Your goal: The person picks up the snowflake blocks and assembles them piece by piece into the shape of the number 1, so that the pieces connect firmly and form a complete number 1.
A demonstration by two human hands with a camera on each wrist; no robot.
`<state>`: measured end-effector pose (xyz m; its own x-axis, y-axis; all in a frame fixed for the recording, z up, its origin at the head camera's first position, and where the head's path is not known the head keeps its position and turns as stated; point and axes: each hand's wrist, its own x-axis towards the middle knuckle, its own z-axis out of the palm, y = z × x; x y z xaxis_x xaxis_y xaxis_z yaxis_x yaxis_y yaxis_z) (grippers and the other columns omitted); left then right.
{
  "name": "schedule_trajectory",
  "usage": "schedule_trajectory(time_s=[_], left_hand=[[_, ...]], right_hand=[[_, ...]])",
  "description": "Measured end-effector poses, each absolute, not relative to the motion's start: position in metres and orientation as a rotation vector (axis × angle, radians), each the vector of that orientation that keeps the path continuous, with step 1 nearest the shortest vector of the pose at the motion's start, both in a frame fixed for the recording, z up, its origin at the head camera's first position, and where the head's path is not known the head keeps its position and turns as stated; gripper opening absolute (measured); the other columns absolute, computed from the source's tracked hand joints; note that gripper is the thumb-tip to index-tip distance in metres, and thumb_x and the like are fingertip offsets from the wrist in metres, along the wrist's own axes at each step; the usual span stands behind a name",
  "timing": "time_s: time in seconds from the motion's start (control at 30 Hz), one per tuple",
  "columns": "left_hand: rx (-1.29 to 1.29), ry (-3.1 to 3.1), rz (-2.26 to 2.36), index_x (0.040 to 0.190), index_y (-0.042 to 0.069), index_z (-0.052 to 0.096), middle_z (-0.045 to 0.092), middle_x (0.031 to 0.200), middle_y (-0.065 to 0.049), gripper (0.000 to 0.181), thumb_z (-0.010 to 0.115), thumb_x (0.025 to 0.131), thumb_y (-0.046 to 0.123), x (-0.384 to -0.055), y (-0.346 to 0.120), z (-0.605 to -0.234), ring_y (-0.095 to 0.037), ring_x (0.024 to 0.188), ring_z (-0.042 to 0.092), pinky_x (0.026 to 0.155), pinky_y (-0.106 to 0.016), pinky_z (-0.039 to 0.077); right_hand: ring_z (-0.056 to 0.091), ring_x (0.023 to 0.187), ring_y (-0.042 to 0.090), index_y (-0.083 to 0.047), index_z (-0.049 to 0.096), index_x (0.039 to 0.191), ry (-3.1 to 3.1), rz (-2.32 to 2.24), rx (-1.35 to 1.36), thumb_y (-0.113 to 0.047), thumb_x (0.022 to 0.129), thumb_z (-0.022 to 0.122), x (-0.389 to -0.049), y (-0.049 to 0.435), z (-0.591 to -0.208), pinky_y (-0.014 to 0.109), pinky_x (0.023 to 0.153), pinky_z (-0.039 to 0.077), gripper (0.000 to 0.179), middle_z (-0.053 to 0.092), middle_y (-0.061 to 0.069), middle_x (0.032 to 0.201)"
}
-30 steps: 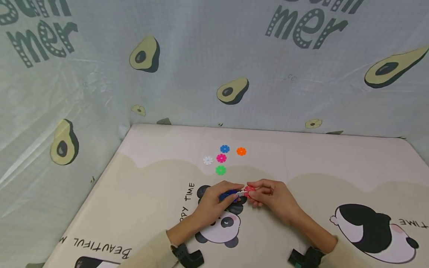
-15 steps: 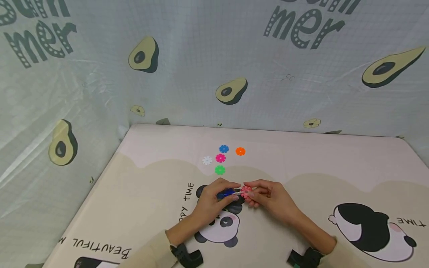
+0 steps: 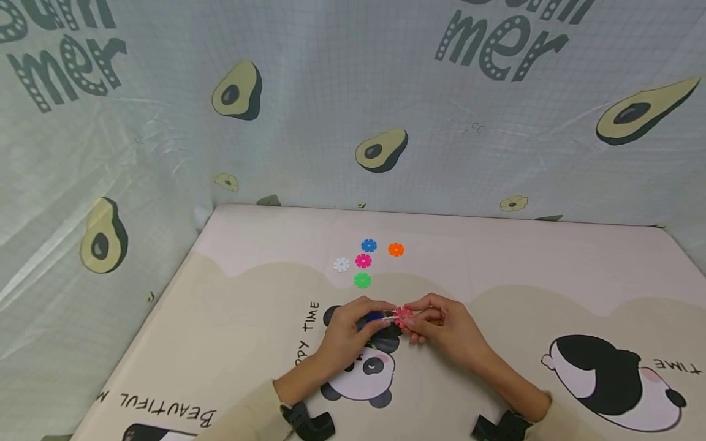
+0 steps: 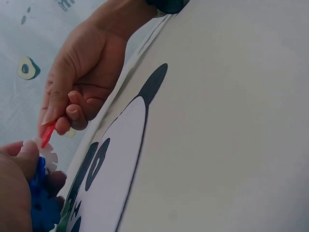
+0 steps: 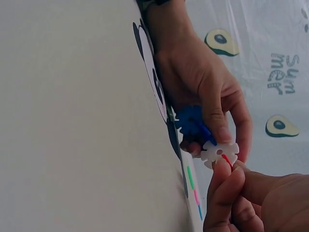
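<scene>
My left hand [image 3: 346, 332] pinches a joined piece of notched plastic discs, with blue discs [image 5: 189, 119] at its palm end and a white disc [image 5: 210, 154] sticking out past the fingertips. My right hand [image 3: 456, 331] pinches a red notched disc [image 3: 403, 315] between thumb and fingers. In the right wrist view the red disc's edge sits against the white disc, near its notches. Both hands meet above the table, over the panda print [image 3: 368, 375]. Part of the blue discs is hidden behind the left fingers.
Beyond the hands lie several loose notched discs on the printed tablecloth [image 3: 248, 343]: green [image 3: 362, 280], pink [image 3: 363, 261], white [image 3: 341, 264], blue [image 3: 369, 245] and orange [image 3: 396, 249]. An avocado-print curtain [image 3: 309, 92] hangs behind the table.
The right hand has moved slightly left, bringing the red disc closer to the left fingertips. The red disc has turned to show more of its face. The loose discs stay put.
</scene>
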<state>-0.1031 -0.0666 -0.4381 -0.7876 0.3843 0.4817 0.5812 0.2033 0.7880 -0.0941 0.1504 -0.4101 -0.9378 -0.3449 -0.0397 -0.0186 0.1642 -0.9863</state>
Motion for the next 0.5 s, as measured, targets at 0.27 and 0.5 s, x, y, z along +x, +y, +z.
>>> schedule_trajectory(time_s=[0.27, 0.5], left_hand=[[-0.935, -2.283, -1.627, 0.111, 0.012, 0.068, 0.065, 0.104, 0.003, 0.024, 0.069, 0.087, 0.009, -0.1029, -0.0674, -0.4376, -0.012, 0.097, 0.060, 0.081, -0.029, 0.051], [-0.858, -2.316, -1.636, 0.112, 0.009, 0.067, 0.063, 0.100, -0.005, 0.031, 0.075, 0.082, 0.011, -0.1016, -0.0679, -0.4361, -0.013, 0.091, 0.059, 0.080, -0.027, 0.051]], right_hand=[[0.065, 0.065, 0.025, 0.006, 0.059, 0.111, 2.203, -1.831, -0.337, -0.011, 0.087, 0.070, -0.0941, 0.1488, -0.4100, 0.029, 0.063, 0.055, 0.031, 0.071, 0.014, 0.083], [0.066, 0.064, 0.025, 0.006, 0.059, 0.112, 2.219, -1.840, -0.321, -0.012, 0.087, 0.071, -0.0953, 0.1498, -0.4142, 0.029, 0.062, 0.054, 0.033, 0.070, 0.015, 0.078]])
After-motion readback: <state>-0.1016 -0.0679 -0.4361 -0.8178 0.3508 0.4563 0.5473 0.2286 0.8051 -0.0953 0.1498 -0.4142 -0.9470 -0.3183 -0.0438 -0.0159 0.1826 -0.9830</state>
